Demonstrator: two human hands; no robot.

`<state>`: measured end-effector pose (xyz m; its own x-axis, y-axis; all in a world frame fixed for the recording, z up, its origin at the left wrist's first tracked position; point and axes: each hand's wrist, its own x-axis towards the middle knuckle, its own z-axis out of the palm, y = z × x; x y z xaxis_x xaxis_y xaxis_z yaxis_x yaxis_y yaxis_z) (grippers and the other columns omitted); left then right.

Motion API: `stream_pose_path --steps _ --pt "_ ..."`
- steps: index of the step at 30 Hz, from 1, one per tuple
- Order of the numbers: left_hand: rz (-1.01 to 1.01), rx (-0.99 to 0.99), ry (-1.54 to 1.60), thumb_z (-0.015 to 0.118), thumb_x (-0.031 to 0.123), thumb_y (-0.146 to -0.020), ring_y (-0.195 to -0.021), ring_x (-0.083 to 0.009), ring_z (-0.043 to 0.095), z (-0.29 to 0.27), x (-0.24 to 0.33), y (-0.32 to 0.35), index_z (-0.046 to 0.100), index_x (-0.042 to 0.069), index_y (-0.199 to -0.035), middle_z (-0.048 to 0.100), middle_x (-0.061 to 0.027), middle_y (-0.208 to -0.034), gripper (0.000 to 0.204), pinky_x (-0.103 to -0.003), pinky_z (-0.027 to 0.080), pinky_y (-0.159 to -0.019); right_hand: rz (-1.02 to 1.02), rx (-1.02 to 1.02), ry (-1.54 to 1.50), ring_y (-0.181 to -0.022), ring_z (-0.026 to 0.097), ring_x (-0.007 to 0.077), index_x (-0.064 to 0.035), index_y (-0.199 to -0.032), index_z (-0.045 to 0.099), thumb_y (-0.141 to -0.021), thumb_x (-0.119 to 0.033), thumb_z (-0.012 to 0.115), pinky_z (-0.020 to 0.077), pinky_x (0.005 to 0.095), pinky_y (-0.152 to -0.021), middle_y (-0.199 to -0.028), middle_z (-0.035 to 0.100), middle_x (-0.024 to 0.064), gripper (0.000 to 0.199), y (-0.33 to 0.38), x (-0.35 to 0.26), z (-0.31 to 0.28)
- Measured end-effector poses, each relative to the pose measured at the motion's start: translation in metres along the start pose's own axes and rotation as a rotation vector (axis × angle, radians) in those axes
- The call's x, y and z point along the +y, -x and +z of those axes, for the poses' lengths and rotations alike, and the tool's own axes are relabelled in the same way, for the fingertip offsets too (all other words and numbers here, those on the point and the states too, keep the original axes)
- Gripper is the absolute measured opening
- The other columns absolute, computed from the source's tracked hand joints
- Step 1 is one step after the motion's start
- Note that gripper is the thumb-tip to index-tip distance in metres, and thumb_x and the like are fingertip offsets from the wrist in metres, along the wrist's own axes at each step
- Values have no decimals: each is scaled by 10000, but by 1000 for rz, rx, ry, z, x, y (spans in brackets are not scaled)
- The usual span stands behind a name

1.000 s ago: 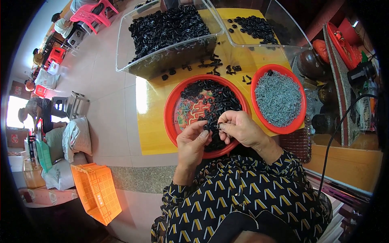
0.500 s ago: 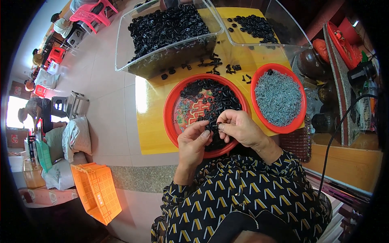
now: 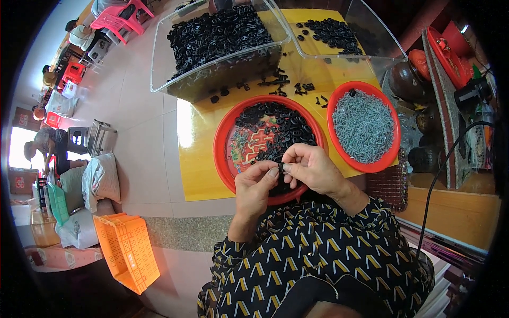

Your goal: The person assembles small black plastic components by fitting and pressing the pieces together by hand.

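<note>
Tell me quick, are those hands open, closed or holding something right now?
Left hand: closed, pinching a small black piece.
Right hand: closed at the same piece; whether it grips it too cannot be told.

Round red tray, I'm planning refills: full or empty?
Partly filled: black pieces cover much of the tray, but its patterned base shows at left.

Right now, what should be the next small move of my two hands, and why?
Perhaps hold the left hand steady and press gently with the right hand: their fingertips meet at a small black part above the red tray, so a slip would likely drop it among the loose black pieces there.
</note>
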<state>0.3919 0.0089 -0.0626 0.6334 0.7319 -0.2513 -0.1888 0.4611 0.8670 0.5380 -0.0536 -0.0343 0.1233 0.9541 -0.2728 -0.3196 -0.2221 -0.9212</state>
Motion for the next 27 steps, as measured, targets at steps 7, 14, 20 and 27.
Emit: stream_pose_path --steps 7,14,20,27 --pt "15 -4 -24 555 55 -810 -640 -48 479 7 5 4 593 -20 -900 553 1 -770 123 -168 397 -574 -36 0 101 -593 530 67 -6 -831 483 -796 -15 542 459 192 -495 -700 510 17 68 -1 7 1" --pt "87 3 -230 534 45 -820 -655 -48 466 5 -1 4 588 -26 -891 535 8 -770 114 -172 381 -586 19 3 164 -596 533 69 -5 -822 480 -807 -20 528 458 192 -498 -693 505 17 53 1 6 2" --pt "81 23 -154 533 32 -817 -661 -53 475 7 2 3 587 -26 -909 548 -7 -788 121 -179 391 -591 -56 -13 27 -617 543 83 13 -856 475 -817 -8 504 466 201 -533 -711 522 37 52 0 8 1" --pt "81 11 170 544 8 -801 -674 -101 539 3 3 1 528 -16 -1053 584 -67 -838 254 -195 426 -591 -61 91 35 -615 539 79 13 -867 489 -804 -5 517 458 194 -512 -721 525 34 71 2 2 -4"
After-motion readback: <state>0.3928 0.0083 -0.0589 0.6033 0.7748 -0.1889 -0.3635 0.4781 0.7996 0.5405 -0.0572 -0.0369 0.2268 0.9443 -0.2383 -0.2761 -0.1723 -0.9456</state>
